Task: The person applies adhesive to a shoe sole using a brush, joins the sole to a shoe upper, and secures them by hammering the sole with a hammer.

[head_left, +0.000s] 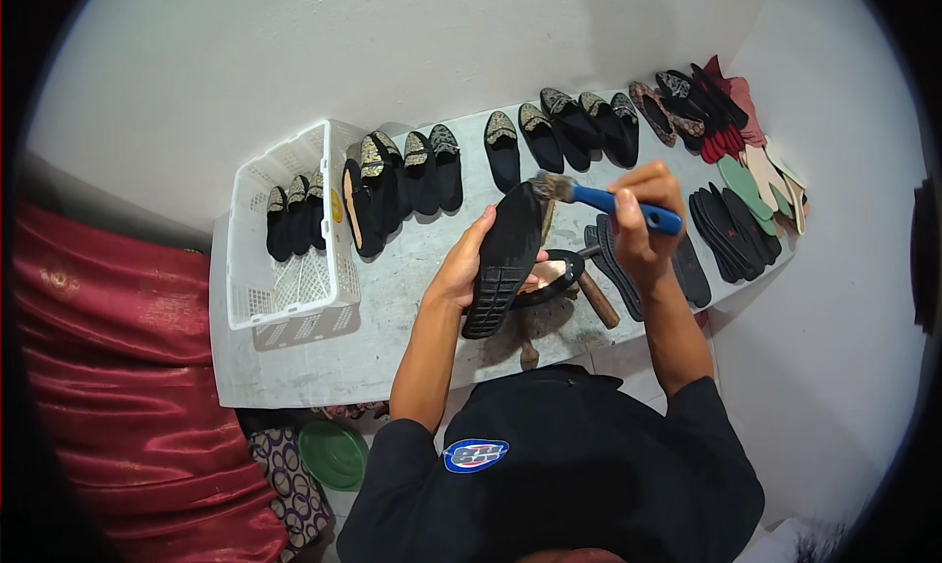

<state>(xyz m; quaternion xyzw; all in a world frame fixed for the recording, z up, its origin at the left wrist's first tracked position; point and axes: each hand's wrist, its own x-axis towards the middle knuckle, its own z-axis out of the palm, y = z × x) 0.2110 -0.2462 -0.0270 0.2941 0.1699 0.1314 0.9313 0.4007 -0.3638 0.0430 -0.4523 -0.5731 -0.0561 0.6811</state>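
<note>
My left hand (471, 259) grips a black shoe sole (507, 254) by its edges, its gridded heel end pointing down toward me. I cannot tell whether an upper is attached behind it. In my right hand (648, 210) is a paintbrush with a blue handle (613, 203). Its bristles (552, 185) are at the toe end of the sole, seemingly touching it. Under the held sole, a black shoe with a pale inside (557, 271) lies on the table, partly hidden. Beside it rests a hammer with a wooden handle (598, 300).
Black loafers with patterned uppers (419, 171) line the back of the grey table (285, 372). A white plastic basket (340, 259) at left holds several more. Black soles (731, 234), green and beige sole-shaped pieces (746, 187) lie right. A red curtain (118, 367) hangs left; a green basin (334, 455) stands below.
</note>
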